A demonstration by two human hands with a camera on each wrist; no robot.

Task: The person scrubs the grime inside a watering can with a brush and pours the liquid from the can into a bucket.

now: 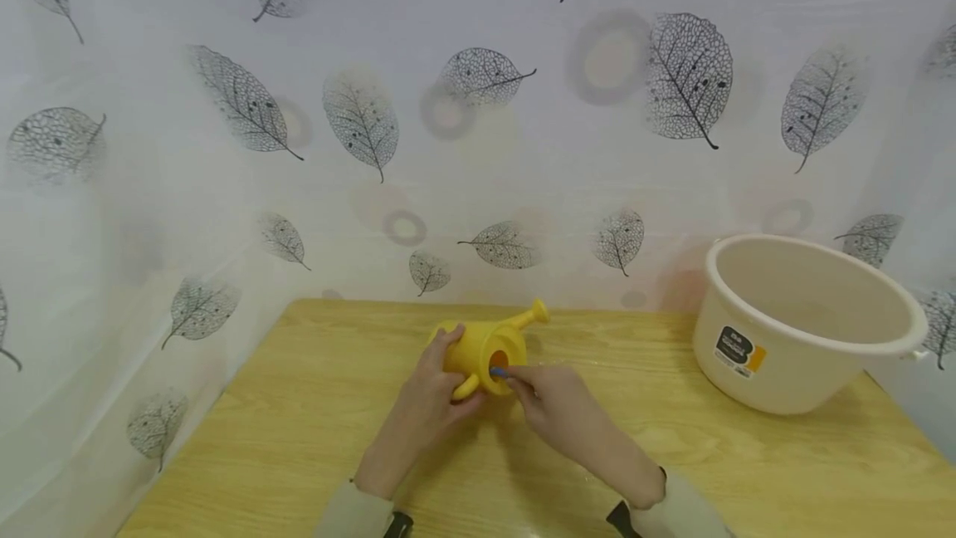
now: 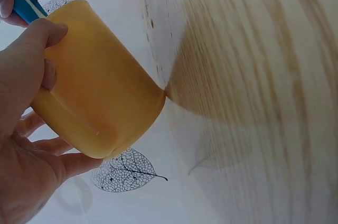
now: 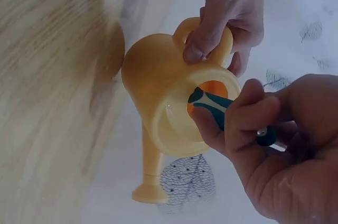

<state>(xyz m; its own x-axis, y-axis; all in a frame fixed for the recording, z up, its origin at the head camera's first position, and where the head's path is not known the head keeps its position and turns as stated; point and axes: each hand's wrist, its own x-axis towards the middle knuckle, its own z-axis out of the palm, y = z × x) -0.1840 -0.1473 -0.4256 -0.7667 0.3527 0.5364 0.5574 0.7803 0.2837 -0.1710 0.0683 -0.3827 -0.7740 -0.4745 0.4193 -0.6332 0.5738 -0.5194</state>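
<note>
can point(image 1: 472, 347): tilted, gripped at handle point(image 1: 466, 388) by left hand point(image 1: 427, 399) | blue tool point(image 3: 214, 106): pinched in right hand point(image 1: 554, 403) at can's opening point(image 3: 215, 87) | tub point(image 1: 792, 380): placed on table point(image 1: 299, 438), right

The table point(image 1: 284, 438), surfaced in yellow wood grain, extended beneath two objects. A cream tub point(image 1: 810, 376), bearing a dark label point(image 1: 738, 349), stood upright towards two o'clock. Near twelve o'clock, a tilted yellow watering can point(image 1: 469, 345) touched the table with its base edge, beside its shadow point(image 2: 211, 71).
</note>
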